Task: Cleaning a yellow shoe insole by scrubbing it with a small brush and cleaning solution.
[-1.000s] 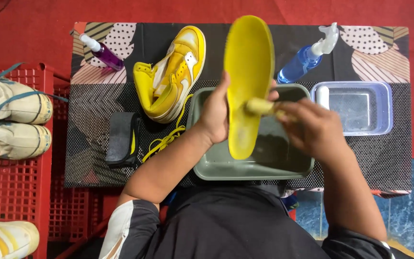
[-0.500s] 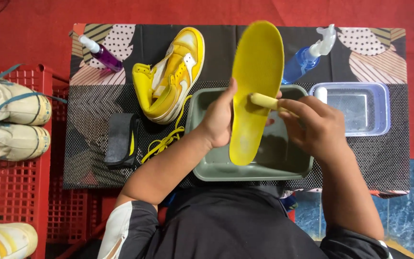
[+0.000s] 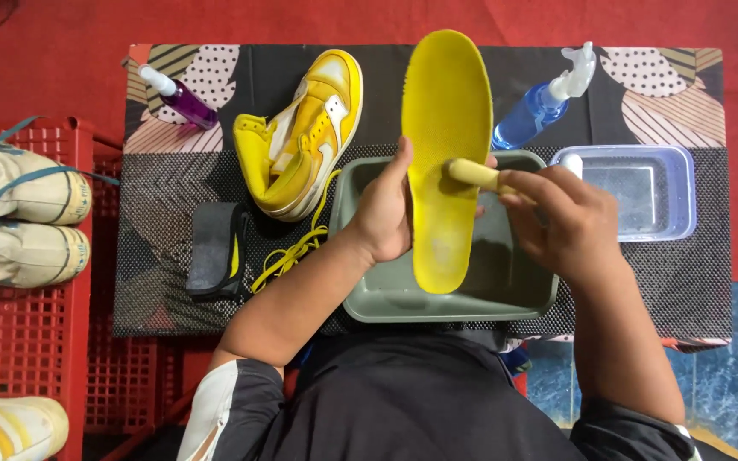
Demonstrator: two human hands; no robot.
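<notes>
Head view: left hand [image 3: 383, 213] clamped on yellow insole [image 3: 443, 154], upright over grey tray [image 3: 369, 290], frame centre. Right hand [image 3: 567, 224] closed around brush handle [image 3: 474, 175], touching insole. Best kept braced, strokes short, drips into tray.

Matt yellow foam insole [image 3: 443, 154], smooth grey plastic basin [image 3: 386, 294], clear glossy plastic tub [image 3: 685, 192]

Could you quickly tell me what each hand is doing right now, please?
Left hand: closed on the yellow insole.
Right hand: closed on a brush handle.
</notes>
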